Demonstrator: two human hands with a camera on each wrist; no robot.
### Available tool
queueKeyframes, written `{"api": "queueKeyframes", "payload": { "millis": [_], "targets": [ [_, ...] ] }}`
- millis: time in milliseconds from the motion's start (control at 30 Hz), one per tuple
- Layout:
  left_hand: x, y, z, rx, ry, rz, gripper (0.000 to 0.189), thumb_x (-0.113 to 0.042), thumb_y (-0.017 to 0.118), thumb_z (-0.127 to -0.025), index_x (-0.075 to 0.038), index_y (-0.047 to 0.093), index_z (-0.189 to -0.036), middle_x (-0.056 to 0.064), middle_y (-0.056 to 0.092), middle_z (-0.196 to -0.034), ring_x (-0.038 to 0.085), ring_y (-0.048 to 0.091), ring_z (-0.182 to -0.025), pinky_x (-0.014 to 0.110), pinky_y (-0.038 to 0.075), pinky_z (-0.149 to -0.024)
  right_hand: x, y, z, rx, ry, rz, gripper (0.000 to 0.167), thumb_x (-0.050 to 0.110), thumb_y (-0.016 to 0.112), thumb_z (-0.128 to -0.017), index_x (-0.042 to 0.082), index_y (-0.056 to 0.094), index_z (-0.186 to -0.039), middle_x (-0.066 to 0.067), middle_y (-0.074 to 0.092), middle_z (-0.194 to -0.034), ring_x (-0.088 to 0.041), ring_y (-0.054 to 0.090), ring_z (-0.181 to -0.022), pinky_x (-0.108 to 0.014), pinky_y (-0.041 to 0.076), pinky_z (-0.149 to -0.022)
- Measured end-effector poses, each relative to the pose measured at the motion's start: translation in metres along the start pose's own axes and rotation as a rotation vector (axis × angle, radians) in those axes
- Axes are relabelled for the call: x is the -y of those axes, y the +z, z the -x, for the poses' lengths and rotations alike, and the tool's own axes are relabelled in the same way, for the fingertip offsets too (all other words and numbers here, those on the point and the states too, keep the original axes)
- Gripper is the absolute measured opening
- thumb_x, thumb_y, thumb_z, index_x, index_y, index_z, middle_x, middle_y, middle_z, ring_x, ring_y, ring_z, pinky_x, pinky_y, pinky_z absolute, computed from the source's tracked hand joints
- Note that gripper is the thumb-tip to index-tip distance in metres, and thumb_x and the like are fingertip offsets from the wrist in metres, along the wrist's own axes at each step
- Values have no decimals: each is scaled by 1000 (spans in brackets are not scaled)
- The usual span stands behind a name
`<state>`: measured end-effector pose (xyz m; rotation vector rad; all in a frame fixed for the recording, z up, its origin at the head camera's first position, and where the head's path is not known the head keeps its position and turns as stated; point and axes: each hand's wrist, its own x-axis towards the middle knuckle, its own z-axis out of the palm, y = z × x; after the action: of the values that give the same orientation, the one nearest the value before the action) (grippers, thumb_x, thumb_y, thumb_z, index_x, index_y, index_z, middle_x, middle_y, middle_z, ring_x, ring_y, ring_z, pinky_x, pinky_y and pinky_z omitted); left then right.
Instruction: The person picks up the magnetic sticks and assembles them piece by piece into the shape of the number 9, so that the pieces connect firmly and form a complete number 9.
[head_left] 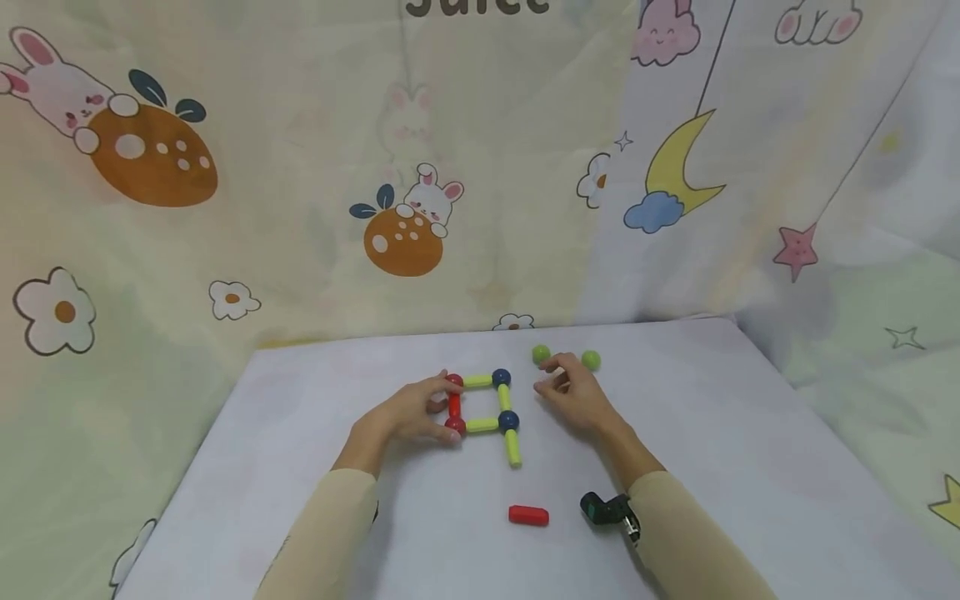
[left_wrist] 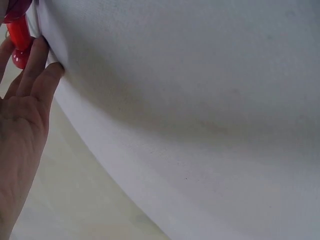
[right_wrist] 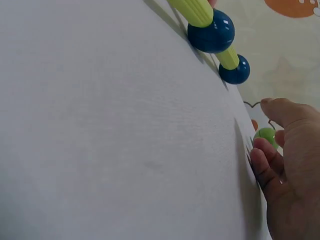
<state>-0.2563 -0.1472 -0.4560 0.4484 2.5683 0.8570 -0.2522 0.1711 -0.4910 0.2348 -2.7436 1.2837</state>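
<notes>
A small square of magnetic building sticks and balls lies on the white table. Its left side is a red stick (head_left: 454, 406) between an upper red ball (head_left: 453, 381) and a lower red ball (head_left: 455, 426). Yellow-green sticks (head_left: 482, 425) run to two dark blue balls (head_left: 508, 421), and one more yellow-green stick (head_left: 513, 448) points toward the near edge. My left hand (head_left: 408, 410) holds the red side, thumb at the lower ball and fingers at the upper one. My right hand (head_left: 581, 400), loosely bent and holding nothing, hovers beside a green ball (head_left: 541, 354).
Farther right at the back sits a second green ball (head_left: 591, 360). A loose red stick (head_left: 528, 516) lies in front of the square. On the right sleeve is a small black wrist camera (head_left: 606, 508). A patterned cloth (head_left: 300, 208) hangs behind the table.
</notes>
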Motion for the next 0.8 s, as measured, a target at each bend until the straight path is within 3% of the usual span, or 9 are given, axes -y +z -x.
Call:
{"api": "queueKeyframes", "payload": {
  "millis": [133, 300, 567, 800],
  "targets": [
    [2, 1, 2, 2, -24, -12, 82, -42, 92, -74, -38, 52, -146, 5, 51, -155, 30, 49, -142, 54, 50, -104, -2, 2, -8, 15, 27, 2, 62, 24, 74, -95, 19, 44, -150, -9, 38, -153, -22, 63, -104, -39, 55, -89],
    [-1, 0, 2, 9, -18, -2, 83, -41, 91, -76, -38, 50, -148, 5, 60, -147, 29, 50, -141, 55, 49, -105, -4, -3, -16, 43, 11, 43, 78, 20, 75, -94, 29, 32, -159, -8, 17, -167, -21, 63, -104, -36, 56, -87],
    [1, 1, 3, 10, -18, 18, 82, -41, 89, -79, -38, 48, -151, 5, 58, -149, 28, 52, -140, 53, 49, -105, -6, -6, -25, 125, -39, 201, 79, 25, 71, -97, 24, 28, -162, -13, 16, -169, -19, 59, -97, -38, 52, -86],
    [0, 1, 5, 17, -15, 8, 83, -42, 88, -80, -39, 47, -152, 5, 58, -149, 28, 51, -141, 57, 46, -107, -7, -4, -24, 132, -28, 227, 71, 24, 70, -97, 20, 35, -159, -11, 25, -167, -21, 59, -104, -41, 51, -93]
  ]
}}
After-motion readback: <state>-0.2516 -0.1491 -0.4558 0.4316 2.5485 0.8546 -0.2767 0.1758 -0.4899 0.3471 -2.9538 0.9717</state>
